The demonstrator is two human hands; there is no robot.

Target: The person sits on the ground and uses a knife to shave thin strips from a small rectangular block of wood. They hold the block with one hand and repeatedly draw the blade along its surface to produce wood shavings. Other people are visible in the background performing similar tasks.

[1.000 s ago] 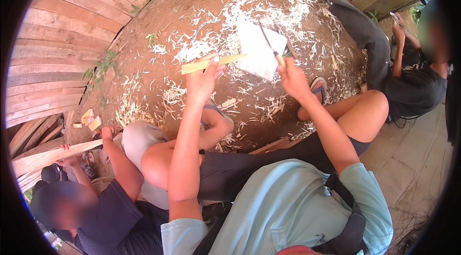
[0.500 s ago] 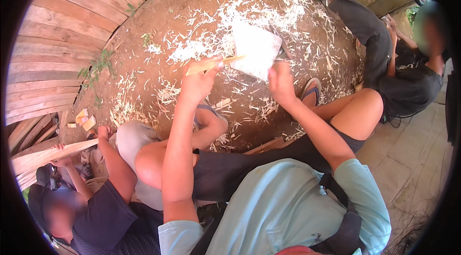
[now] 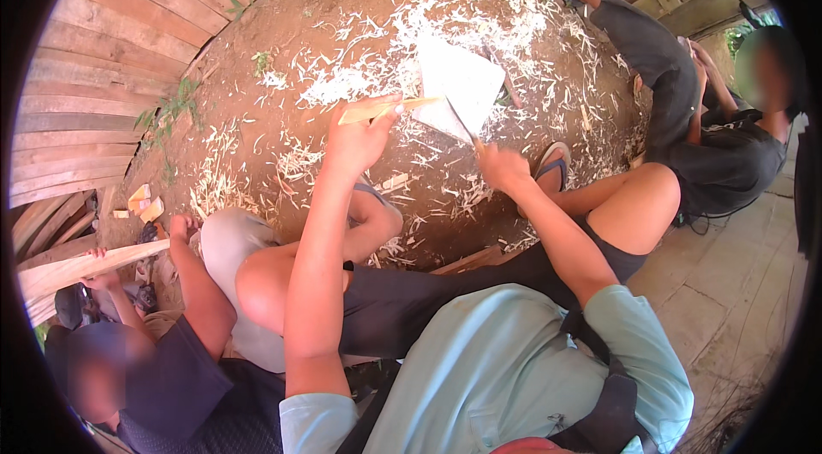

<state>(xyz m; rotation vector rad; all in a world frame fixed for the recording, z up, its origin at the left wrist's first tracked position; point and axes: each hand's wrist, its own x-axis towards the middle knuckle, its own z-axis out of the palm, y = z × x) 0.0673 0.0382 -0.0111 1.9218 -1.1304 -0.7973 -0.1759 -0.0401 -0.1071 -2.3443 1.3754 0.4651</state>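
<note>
My left hand (image 3: 358, 144) is closed around a small pale wood piece (image 3: 362, 112), wide near my fingers and narrowing to a thin end that points right. My right hand (image 3: 505, 169) grips a knife (image 3: 461, 119) by its handle. Its blade slants up and left, and the tip meets or overlaps the thin end of the wood; I cannot tell whether they touch. Beneath the blade, on the ground, lies a bright white flat sheet or slab (image 3: 471, 77), too overexposed to name.
Pale wood shavings (image 3: 351, 82) cover the brown dirt floor. A person at left (image 3: 184, 343) holds a long board (image 3: 94, 270); another person sits at right (image 3: 728, 146). Plank walls (image 3: 94, 94) stand at left. Small wood offcuts (image 3: 150, 210) lie near the left person.
My right hand has moved slightly down, and the knife blade, blurred before, now shows clearly. The wood piece has turned a little in my left hand. The left person's board has dipped slightly.
</note>
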